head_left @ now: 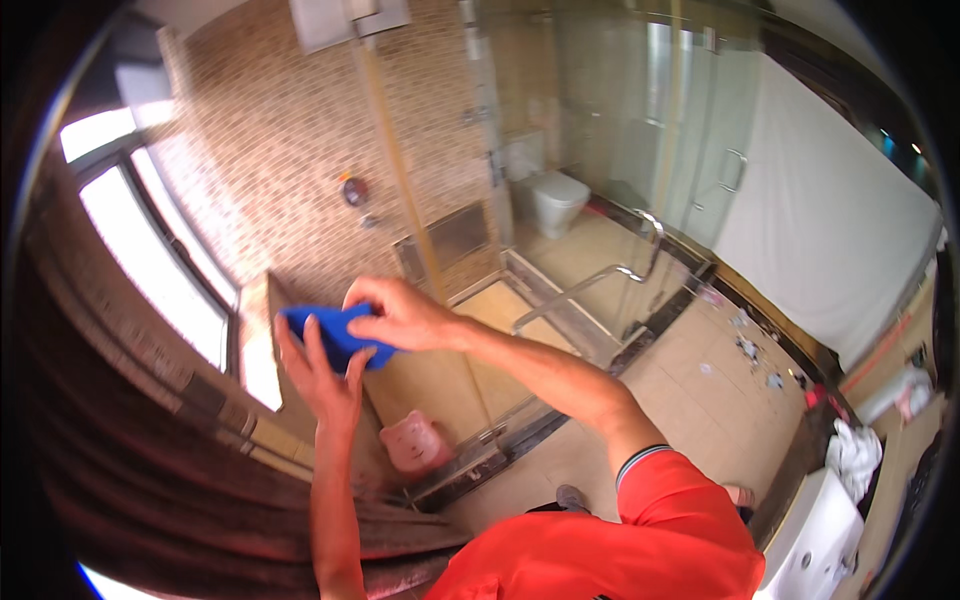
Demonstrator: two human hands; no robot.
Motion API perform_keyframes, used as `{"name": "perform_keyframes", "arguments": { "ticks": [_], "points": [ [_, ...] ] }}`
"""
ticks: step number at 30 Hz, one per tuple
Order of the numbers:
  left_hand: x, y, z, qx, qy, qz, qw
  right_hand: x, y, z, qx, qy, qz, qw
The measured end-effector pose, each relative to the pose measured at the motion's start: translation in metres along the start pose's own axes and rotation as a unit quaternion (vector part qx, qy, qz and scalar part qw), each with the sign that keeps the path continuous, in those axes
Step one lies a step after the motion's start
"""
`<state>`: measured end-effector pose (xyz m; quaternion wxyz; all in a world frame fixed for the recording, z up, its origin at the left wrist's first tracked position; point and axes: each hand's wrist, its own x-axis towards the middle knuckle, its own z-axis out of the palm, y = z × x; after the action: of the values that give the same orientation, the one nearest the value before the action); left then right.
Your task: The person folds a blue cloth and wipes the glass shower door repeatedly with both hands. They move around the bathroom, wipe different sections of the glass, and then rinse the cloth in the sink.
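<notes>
A blue cloth [334, 334] is stretched between my two hands in front of the shower area. My right hand [401, 311] pinches its upper right part between thumb and bent fingers. From below, my left hand [324, 379] holds the cloth's left side and lower edge, the thumb apart from the spread fingers. Beyond the hands stands a clear glass shower panel [431, 187]. On the shower floor below the cloth is a pink plastic stool [416, 444] with a face design.
A window [161, 262] and a dark curtain [187, 450] are at left. Metal rail [577, 291] crosses the glass at right. Dark raised sill [540, 435] borders the shower. Further off are a toilet [559, 196], small scattered items [750, 349] and a white washbasin [817, 532].
</notes>
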<state>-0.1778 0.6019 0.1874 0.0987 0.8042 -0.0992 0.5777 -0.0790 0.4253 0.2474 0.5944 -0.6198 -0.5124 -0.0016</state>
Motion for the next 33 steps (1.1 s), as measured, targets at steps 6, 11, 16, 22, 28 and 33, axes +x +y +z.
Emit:
{"name": "perform_keyframes", "arguments": {
  "ticks": [6, 11, 16, 22, 28, 33],
  "points": [
    [-0.009, 0.073, 0.004, -0.426, -0.053, -0.238, 0.871, -0.045, 0.0, -0.037, 0.078, -0.084, 0.058, 0.992],
    [-0.016, 0.079, 0.02, -0.599, -0.204, -0.438, 0.639, -0.087, -0.011, -0.076, 0.12, -0.115, 0.107, 0.98],
    [-0.01, 0.105, 0.052, -0.632, -0.233, -0.454, 0.583, -0.127, -0.006, -0.133, 0.092, -0.055, 0.094, 0.99],
    [0.017, 0.2, 0.12, -0.607, -0.232, -0.464, 0.602, -0.194, 0.006, -0.239, 0.028, 0.029, 0.128, 0.991],
    [0.045, 0.287, 0.189, -0.57, -0.226, -0.435, 0.659, -0.255, 0.006, -0.332, 0.008, 0.122, 0.116, 0.986],
    [0.07, 0.334, 0.243, -0.535, -0.231, -0.378, 0.72, -0.282, -0.008, -0.4, -0.134, 0.151, 0.158, 0.967]
  ]
}}
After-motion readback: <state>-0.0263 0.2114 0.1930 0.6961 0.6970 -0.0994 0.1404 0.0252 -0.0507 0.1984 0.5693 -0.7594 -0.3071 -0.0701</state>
